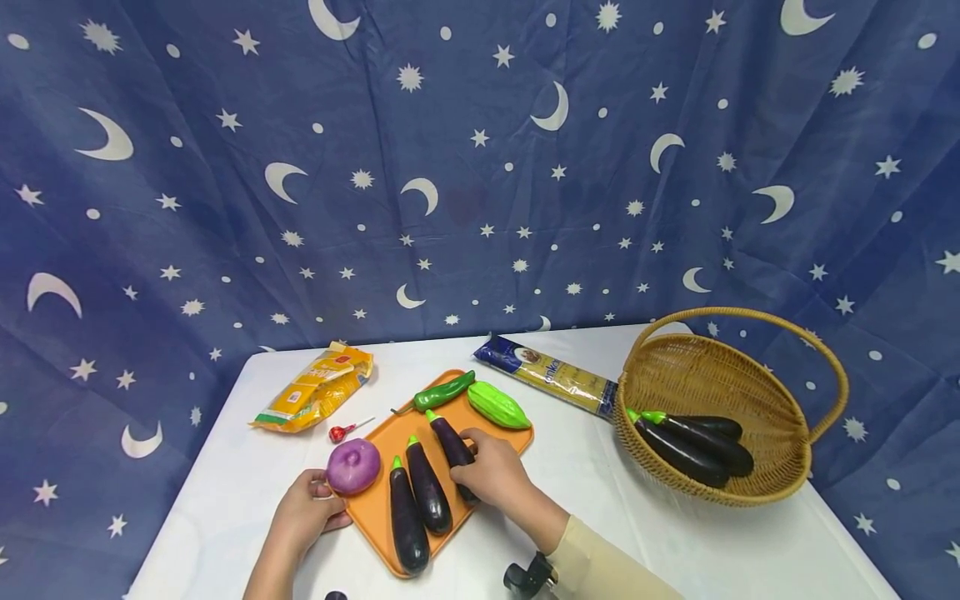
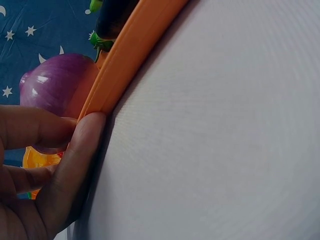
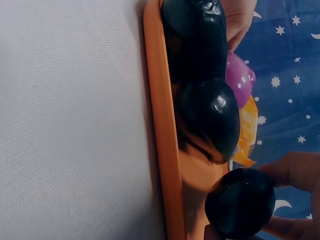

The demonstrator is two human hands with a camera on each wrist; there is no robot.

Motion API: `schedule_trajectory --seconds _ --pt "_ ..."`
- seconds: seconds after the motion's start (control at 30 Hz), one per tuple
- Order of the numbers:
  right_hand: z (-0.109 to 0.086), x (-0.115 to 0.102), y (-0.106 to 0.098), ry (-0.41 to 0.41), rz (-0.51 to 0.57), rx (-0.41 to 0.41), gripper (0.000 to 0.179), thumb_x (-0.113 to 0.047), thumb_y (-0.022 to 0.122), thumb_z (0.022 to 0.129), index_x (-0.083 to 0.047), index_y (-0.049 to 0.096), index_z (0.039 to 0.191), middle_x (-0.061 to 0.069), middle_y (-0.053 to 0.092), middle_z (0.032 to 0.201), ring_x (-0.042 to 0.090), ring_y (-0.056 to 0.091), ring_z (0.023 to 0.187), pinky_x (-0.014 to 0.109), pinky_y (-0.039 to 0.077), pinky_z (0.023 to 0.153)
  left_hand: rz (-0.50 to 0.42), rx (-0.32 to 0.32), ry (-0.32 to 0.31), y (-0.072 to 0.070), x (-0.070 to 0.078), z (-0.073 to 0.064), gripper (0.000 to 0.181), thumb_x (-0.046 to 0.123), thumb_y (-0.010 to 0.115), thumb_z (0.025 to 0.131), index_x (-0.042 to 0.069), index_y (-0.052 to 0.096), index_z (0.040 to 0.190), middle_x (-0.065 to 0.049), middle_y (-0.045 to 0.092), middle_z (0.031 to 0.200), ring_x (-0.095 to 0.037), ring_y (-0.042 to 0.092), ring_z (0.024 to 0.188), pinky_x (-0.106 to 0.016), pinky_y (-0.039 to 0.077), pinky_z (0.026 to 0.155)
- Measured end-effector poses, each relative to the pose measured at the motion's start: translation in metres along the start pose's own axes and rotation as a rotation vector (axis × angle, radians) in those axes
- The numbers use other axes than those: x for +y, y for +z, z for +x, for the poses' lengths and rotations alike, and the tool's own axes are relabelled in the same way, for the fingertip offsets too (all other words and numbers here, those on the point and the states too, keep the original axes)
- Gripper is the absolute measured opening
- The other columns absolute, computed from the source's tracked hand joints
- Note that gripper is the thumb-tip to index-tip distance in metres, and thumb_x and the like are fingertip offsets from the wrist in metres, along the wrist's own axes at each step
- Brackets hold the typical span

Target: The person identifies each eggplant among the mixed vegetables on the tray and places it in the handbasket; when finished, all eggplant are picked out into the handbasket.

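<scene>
My right hand (image 1: 495, 472) grips a dark purple eggplant (image 1: 452, 443) over the right side of an orange tray (image 1: 372, 506). Two more eggplants lie side by side on the tray: a middle one (image 1: 429, 493) and a left one (image 1: 407, 521). At the tray's left corner, my left hand (image 1: 306, 510) pinches the rim (image 2: 112, 80) between thumb and fingers. Just above those fingers sits a purple onion (image 1: 353, 467). A green chili pepper (image 1: 446, 391) and a light green ribbed vegetable (image 1: 498, 406) lie along the tray's far end.
On the right stands a wicker basket (image 1: 787, 417) with a tall handle, holding several eggplants (image 1: 705, 446). A blue and yellow pasta packet (image 1: 551, 373) lies against its left side. Behind the tray's left are a yellow packet (image 1: 318, 389) and a red lollipop (image 1: 339, 433).
</scene>
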State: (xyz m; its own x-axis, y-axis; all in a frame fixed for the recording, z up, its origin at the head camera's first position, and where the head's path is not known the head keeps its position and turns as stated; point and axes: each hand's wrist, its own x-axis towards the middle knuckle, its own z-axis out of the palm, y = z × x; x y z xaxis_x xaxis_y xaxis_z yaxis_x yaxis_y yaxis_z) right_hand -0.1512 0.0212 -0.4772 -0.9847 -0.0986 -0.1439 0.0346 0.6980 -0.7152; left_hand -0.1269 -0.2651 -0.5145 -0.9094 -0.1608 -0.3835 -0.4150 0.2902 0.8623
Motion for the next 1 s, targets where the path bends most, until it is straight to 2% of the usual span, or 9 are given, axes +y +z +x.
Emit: schedule_trajectory --seconds 0.23,0.47,0.77,1.0 --pt "0.001 0.000 -0.005 -0.001 0.015 0.009 0.058 -0.023 0.082 0.076 -0.010 0.064 0.130 0.009 0.068 0.106 0.023 0.061 0.092 0.042 0.060 0.076 -0.015 -0.003 -0.008 0.000 0.000 0.000 0.069 -0.009 0.069 0.079 -0.011 0.036 0.140 -0.019 0.048 0.105 -0.019 0.067 0.068 -0.033 0.065 0.065" --pt "0.001 0.000 -0.013 -0.016 0.021 0.055 0.059 -0.022 0.080 0.075 -0.011 0.064 0.130 0.009 0.069 0.107 0.023 0.064 0.093 0.041 0.060 0.076 0.012 0.002 0.005 0.000 0.002 -0.001 0.070 -0.006 0.070 0.079 -0.011 0.036 0.140 -0.020 0.050 0.105 -0.018 0.066 0.068 -0.032 0.065 0.065" --pt "-0.001 0.000 -0.023 0.014 0.066 0.063 0.059 -0.023 0.081 0.076 -0.014 0.063 0.132 0.009 0.067 0.110 0.023 0.062 0.092 0.037 0.061 0.072 -0.020 -0.012 -0.003 0.000 0.001 0.001 0.070 -0.008 0.069 0.080 -0.011 0.035 0.140 -0.019 0.049 0.104 -0.018 0.067 0.069 -0.034 0.065 0.066" --pt "0.000 0.000 -0.032 0.030 0.111 0.099 0.061 -0.023 0.080 0.076 -0.013 0.062 0.134 0.011 0.065 0.113 0.025 0.060 0.093 0.035 0.062 0.068 -0.015 -0.010 -0.012 0.000 0.001 0.001 0.070 -0.008 0.069 0.080 -0.011 0.034 0.141 -0.020 0.050 0.106 -0.018 0.067 0.069 -0.033 0.065 0.066"
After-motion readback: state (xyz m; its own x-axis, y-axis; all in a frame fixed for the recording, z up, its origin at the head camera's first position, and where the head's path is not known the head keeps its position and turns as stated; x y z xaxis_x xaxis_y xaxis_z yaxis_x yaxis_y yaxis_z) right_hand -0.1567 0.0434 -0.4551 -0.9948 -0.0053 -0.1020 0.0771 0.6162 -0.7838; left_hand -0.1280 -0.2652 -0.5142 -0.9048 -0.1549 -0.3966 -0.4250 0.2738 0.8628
